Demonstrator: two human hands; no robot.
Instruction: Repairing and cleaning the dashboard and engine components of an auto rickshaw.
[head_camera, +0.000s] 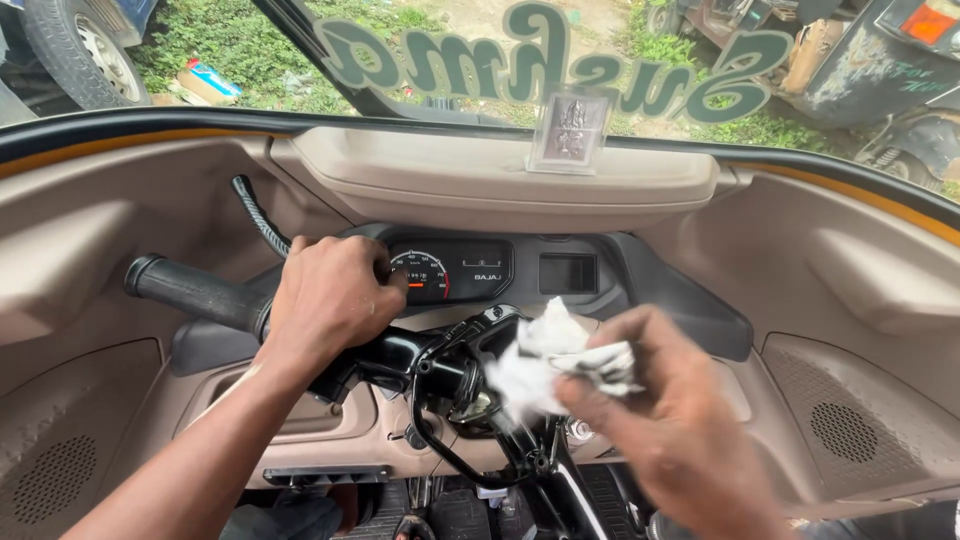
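I sit inside a small vehicle cab, facing a black handlebar. My left hand is wrapped around the handlebar just right of its black rubber grip. My right hand pinches a crumpled white cloth and holds it against the glossy black middle of the handlebar. Just beyond my left hand sits the instrument cluster with a round dial.
A beige dashboard runs across the cab, with a small clear plaque on its top. Speaker grilles sit low on both sides. Pedals and the floor lie below. Through the windscreen I see grass and parked vehicles.
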